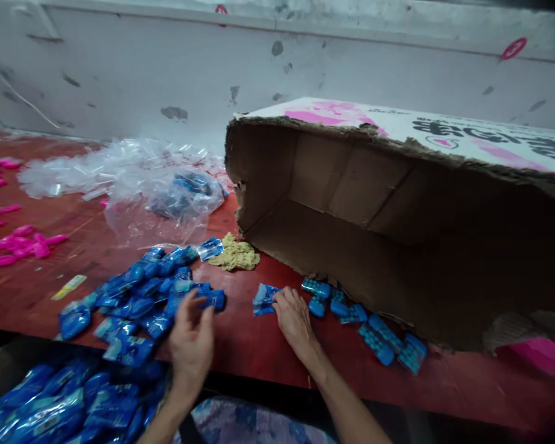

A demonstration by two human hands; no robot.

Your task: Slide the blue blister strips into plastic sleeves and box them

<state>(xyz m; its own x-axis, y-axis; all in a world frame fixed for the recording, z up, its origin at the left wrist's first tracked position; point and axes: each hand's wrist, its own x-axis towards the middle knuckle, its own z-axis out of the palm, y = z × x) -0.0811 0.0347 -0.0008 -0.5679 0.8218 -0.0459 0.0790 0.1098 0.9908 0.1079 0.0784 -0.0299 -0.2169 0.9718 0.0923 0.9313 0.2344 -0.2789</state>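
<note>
The left hand (192,342) hovers with fingers spread wide at the near edge of a pile of blue packets (143,296), fingertips touching or just above 1 of them. The right hand (293,317) rests palm down on the red table (259,351), fingers narrow, pinching what seems to be a single blue packet (264,298). Right of it lie loose blue pieces (374,336) at the mouth of a tipped box (398,234). Clear bags (120,172) lie far left, pink items (18,243) further left.
</note>
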